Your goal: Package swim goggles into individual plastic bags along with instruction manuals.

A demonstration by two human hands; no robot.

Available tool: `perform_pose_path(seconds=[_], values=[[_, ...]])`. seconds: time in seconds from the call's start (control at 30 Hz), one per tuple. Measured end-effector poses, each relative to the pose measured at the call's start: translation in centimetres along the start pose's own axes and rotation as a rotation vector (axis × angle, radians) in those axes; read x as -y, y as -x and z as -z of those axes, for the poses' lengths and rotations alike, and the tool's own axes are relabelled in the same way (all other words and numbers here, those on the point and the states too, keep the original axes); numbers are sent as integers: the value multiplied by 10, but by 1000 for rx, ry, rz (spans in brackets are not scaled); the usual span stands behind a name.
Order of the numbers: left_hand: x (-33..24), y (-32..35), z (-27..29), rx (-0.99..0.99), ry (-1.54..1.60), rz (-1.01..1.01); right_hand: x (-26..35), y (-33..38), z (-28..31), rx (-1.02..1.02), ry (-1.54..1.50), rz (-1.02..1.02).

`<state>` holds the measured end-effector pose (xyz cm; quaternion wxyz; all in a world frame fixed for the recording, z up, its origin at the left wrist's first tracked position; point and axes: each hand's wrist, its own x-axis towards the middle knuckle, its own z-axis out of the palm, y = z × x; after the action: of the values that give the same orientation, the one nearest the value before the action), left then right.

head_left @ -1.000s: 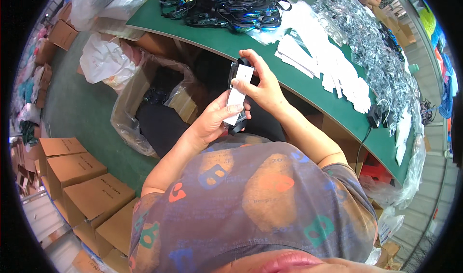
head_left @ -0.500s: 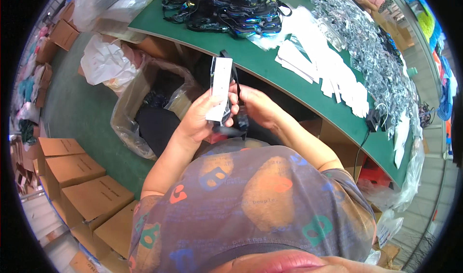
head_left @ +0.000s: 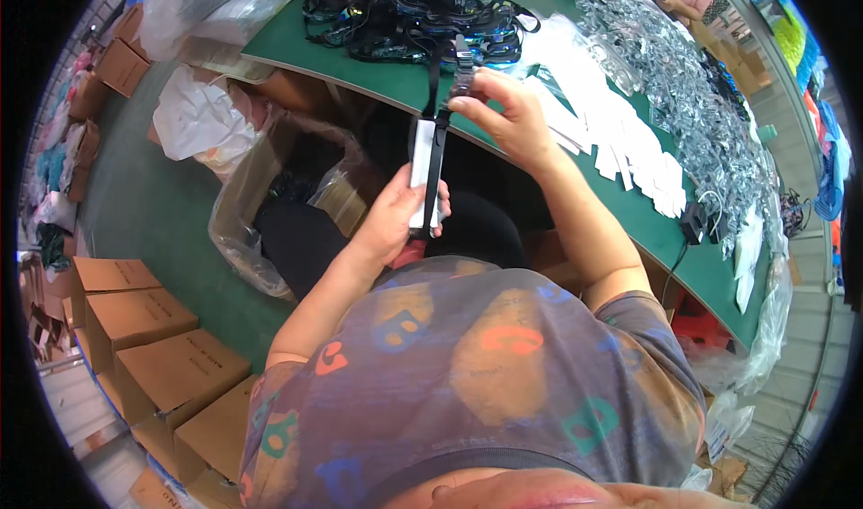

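My left hand (head_left: 396, 220) is closed around a narrow white card or slim box (head_left: 420, 154), held upright over my lap. A black strap (head_left: 435, 172) runs along the card's face, and its lower end is under my left fingers. Higher up, beside the table edge, my right hand (head_left: 517, 121) pinches the strap's upper part between thumb and fingers. From that pinch a dark, shiny segmented end (head_left: 463, 64) points toward the table, and a black band (head_left: 434, 82) rises next to it.
A heap of black straps with shiny bluish parts (head_left: 413, 24) lies on the green table (head_left: 369, 73). White cards (head_left: 629, 150) and a mound of clear plastic pieces (head_left: 701, 123) spread to the right. Brown cartons (head_left: 171, 365) stand left; a plastic-lined box (head_left: 238, 230) is beside my legs.
My right hand has moved up and away from the left, drawing the strap out along the card. The left hand has shifted slightly lower, keeping its hold.
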<state>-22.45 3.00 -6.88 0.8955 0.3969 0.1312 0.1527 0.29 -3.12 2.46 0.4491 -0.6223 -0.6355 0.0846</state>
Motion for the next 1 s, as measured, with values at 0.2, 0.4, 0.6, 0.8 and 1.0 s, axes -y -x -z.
perform_pose_path(seconds=[0.2,0.4,0.6,0.8,1.0], values=[[2,2,-10,4,-14,-6,-29,5,-50,-125,-360,-276],[0,3,-13,-24,24,33,-33,2,-49,-80,-701,-373],[3,-2,-16,-39,-5,51,-43,4,-54,-77,-694,-385],[10,0,-10,1,-165,68,-43,12,-69,-100,-748,-391],[-33,17,-1,104,343,366,-7,16,-36,10,362,575]])
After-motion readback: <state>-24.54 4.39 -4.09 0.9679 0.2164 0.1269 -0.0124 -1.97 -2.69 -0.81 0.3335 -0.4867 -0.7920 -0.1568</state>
